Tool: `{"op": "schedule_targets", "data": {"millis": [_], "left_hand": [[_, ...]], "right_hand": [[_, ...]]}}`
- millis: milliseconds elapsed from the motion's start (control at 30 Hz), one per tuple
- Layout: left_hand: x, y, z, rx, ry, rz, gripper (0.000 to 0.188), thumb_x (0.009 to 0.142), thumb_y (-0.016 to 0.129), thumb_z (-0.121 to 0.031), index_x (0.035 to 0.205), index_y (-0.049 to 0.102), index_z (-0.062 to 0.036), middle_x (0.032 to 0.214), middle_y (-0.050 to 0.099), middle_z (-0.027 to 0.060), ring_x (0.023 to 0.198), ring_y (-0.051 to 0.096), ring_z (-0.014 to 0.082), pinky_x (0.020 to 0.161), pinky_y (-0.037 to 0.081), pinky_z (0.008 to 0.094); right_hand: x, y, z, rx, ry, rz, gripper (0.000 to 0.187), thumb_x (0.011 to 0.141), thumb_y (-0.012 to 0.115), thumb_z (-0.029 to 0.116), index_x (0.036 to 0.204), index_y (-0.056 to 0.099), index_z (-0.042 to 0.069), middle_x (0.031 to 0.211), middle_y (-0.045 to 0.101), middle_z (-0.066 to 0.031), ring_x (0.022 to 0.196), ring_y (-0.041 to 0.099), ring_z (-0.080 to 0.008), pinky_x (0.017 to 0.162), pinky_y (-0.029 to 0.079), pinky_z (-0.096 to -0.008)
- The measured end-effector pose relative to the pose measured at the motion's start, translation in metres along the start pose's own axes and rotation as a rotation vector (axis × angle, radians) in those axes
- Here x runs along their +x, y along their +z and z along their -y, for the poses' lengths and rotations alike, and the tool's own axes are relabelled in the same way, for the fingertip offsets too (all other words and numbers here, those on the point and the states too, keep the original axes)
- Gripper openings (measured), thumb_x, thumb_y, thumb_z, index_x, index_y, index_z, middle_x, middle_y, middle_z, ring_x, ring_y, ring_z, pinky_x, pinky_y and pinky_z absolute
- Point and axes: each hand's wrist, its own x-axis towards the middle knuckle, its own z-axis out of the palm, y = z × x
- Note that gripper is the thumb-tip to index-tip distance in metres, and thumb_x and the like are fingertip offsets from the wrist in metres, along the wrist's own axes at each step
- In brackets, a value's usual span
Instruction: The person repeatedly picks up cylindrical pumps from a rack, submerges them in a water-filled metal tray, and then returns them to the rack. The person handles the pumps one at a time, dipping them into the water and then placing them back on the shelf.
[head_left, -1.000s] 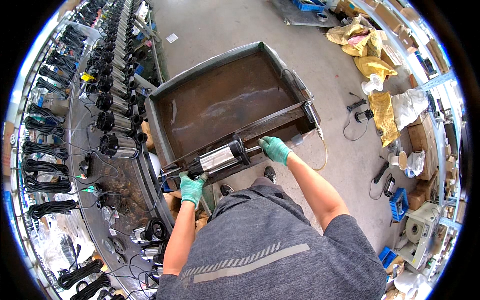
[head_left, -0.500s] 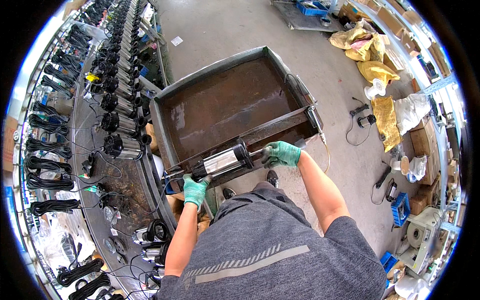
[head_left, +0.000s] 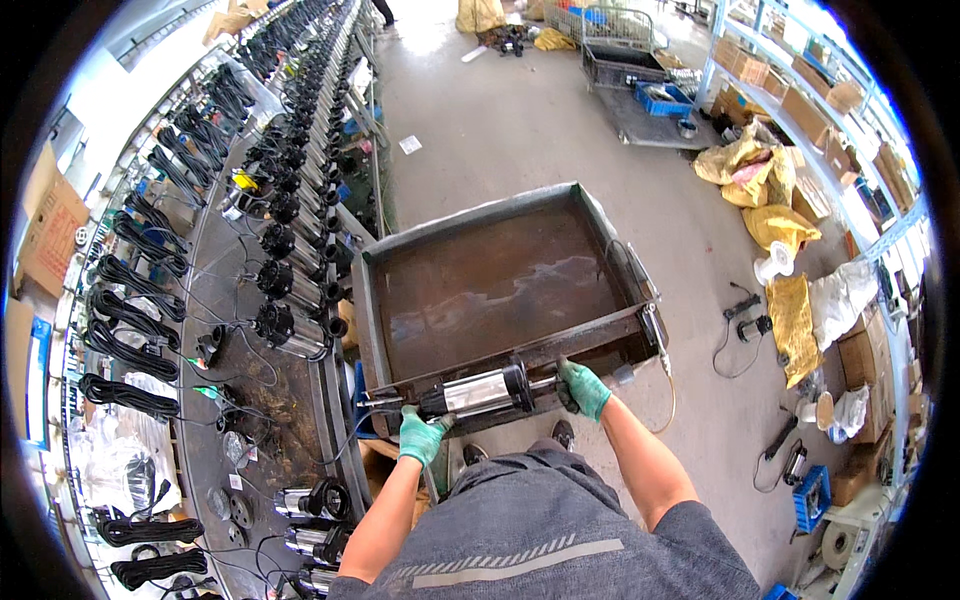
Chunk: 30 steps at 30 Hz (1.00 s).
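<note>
A silver cylindrical pump motor point(head_left: 475, 392) with black end pieces lies sideways along the near side of a brown-stained metal tank point(head_left: 372, 318). My left hand point(head_left: 424, 436), in a green glove, is closed at the motor's left end, its fingertips partly hidden by the black end piece. A short metal shaft point(head_left: 543, 384) sticks out of the right end. My right hand point(head_left: 585, 390), gloved in green too, closes around the outer part of that shaft, covering its tip. Inside the tank is a shallow, wet-looking brown surface.
To the left, a long bench point(head_left: 235, 345) bears a row of similar pump motors point(head_left: 290, 330) and coiled black cables point(head_left: 130, 395). A thin hose point(head_left: 671, 400) hangs at the tank's right corner. Yellow sacks point(head_left: 790, 325) and a blue crate point(head_left: 812, 498) lie to the right.
The view has tilted up, so the tank, motor and hands sit lower in the picture and more of the far floor shows. Both hands stay at the motor's ends.
</note>
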Motion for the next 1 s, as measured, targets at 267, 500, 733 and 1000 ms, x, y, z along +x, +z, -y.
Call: {"op": "schedule_targets", "data": {"millis": [267, 500, 733, 1000], "left_hand": [[-0.007, -0.007, -0.008, -0.010, -0.008, -0.022, 0.073, 0.075, 0.094, -0.032, 0.120, 0.050, 0.0044, 0.110, 0.072, 0.0202, 0.100, 0.069, 0.0316, 0.092, 0.053, 0.0399], [-0.012, -0.013, -0.028, -0.016, -0.053, 0.025, 0.074, 0.073, 0.095, -0.034, 0.120, 0.052, 0.0044, 0.110, 0.072, 0.0197, 0.100, 0.069, 0.0307, 0.092, 0.053, 0.0402], [-0.008, -0.005, -0.011, -0.028, -0.040, 0.023, 0.072, 0.077, 0.093, -0.031, 0.122, 0.050, 0.0047, 0.110, 0.071, 0.0184, 0.098, 0.068, 0.0271, 0.091, 0.054, 0.0387], [-0.013, -0.014, -0.031, -0.054, -0.054, 0.035, 0.065, 0.078, 0.093, -0.025, 0.118, 0.050, 0.0029, 0.108, 0.072, 0.0164, 0.096, 0.068, 0.0246, 0.089, 0.054, 0.0382]], "right_hand": [[0.009, 0.028, 0.031, -0.713, 0.135, -0.133, 0.059, 0.108, 0.045, 0.053, 0.094, 0.067, 0.000, 0.069, 0.070, -0.0155, 0.051, 0.067, -0.0263, 0.044, 0.052, -0.0390], [0.049, -0.017, -0.015, -0.447, 0.020, -0.146, 0.035, 0.107, 0.054, 0.037, 0.114, 0.066, 0.005, 0.092, 0.072, -0.0111, 0.078, 0.069, -0.0218, 0.063, 0.055, -0.0366], [-0.025, -0.004, 0.028, -0.317, -0.027, 0.158, 0.035, 0.105, 0.061, 0.040, 0.097, 0.063, 0.006, 0.079, 0.066, -0.0056, 0.064, 0.062, -0.0156, 0.055, 0.048, -0.0337], [0.020, -0.006, 0.020, -0.890, -0.236, -0.088, 0.033, 0.103, 0.061, 0.035, 0.097, 0.069, 0.004, 0.084, 0.070, -0.0152, 0.070, 0.066, -0.0288, 0.064, 0.052, -0.0400]]}}
